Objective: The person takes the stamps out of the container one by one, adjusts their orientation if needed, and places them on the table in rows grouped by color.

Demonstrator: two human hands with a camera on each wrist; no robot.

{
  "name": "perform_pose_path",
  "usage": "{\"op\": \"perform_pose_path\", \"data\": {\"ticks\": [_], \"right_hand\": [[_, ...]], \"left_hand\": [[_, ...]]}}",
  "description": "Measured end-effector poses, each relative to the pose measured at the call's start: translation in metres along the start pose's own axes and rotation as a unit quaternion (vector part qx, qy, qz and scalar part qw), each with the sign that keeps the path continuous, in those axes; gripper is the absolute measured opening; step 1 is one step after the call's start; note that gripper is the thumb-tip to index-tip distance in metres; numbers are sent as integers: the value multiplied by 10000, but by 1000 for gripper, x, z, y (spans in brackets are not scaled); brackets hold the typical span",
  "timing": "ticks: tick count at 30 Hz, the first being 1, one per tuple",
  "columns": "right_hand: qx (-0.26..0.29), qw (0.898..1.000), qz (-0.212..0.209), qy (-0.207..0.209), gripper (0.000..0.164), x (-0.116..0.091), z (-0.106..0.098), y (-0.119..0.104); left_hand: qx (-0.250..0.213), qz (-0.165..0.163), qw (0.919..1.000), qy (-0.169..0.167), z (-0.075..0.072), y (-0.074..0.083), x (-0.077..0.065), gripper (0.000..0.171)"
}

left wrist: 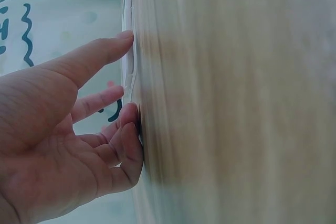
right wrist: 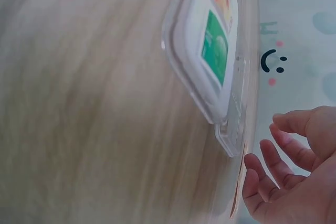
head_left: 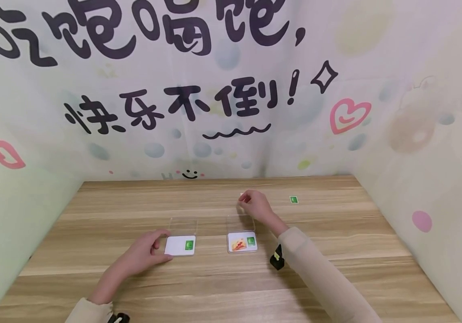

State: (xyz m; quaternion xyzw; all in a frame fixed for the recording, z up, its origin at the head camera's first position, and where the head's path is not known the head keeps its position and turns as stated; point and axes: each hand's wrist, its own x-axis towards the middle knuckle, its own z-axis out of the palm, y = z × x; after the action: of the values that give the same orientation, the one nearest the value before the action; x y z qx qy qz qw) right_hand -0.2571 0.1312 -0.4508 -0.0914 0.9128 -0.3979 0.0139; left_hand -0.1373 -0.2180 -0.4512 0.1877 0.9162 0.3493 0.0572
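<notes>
At left, a clear hinged plastic case (head_left: 176,246) lies with its lid folded back; its white inside bears one small green picture (head_left: 189,245). My left hand (head_left: 144,252) holds this case at its left end, thumb along the near edge and index finger at the far corner. A second case (head_left: 242,248) lies to the right, lid back also, with a food picture (head_left: 239,244) and a green picture (head_left: 250,242) on it. Beyond its lid my right hand (head_left: 256,206) hovers low, fingers loosely bent, beside a small pale piece (head_left: 241,194) mostly hidden by the fingertips.
Another small green picture (head_left: 294,199) lies on the wooden table (head_left: 215,287) to the right of my right hand. A printed cloth (head_left: 231,152) hangs along the back edge, with pale walls at both sides.
</notes>
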Motion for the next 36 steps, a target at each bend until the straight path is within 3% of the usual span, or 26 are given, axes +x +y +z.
{"op": "perform_pose_path", "data": {"ticks": [36], "right_hand": [[75, 9991, -355, -219, 8, -18, 13, -20]], "left_hand": [[-56, -50, 10000, -6, 0, 2, 1, 58]]}}
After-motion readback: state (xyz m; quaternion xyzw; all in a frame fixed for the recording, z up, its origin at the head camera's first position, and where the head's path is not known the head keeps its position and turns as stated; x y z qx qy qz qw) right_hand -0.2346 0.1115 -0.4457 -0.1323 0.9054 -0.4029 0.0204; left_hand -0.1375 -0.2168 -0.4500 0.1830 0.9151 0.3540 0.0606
